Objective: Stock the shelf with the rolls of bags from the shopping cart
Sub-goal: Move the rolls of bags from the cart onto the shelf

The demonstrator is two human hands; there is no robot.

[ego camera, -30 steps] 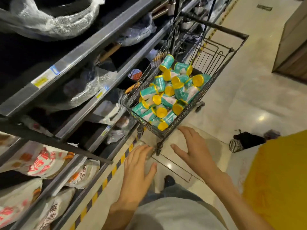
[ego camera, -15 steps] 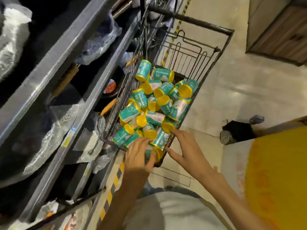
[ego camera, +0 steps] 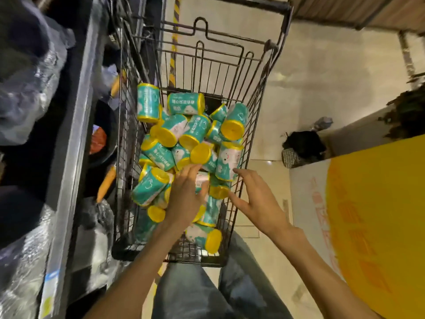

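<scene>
A black wire shopping cart (ego camera: 257, 93) stands right in front of me, holding a heap of several teal rolls of bags with yellow end caps (ego camera: 184, 134). My left hand (ego camera: 187, 194) reaches into the basket, fingers spread over the near rolls and touching them. My right hand (ego camera: 253, 199) hovers open at the cart's right wire wall, its fingertips close to one upright roll (ego camera: 227, 162). Neither hand grips a roll. The grey metal shelf (ego camera: 73, 139) runs down the left side.
The shelf levels hold plastic-wrapped dark pans and orange-handled tools (ego camera: 105, 183). A black bag (ego camera: 303, 146) lies on the tiled floor to the right, beside a large yellow and white display (ego camera: 372, 226). My legs are just behind the cart.
The view has closed in on the cart. Both hands moved forward from the floor side of the cart's near end into and beside the basket, the left now on the rolls.
</scene>
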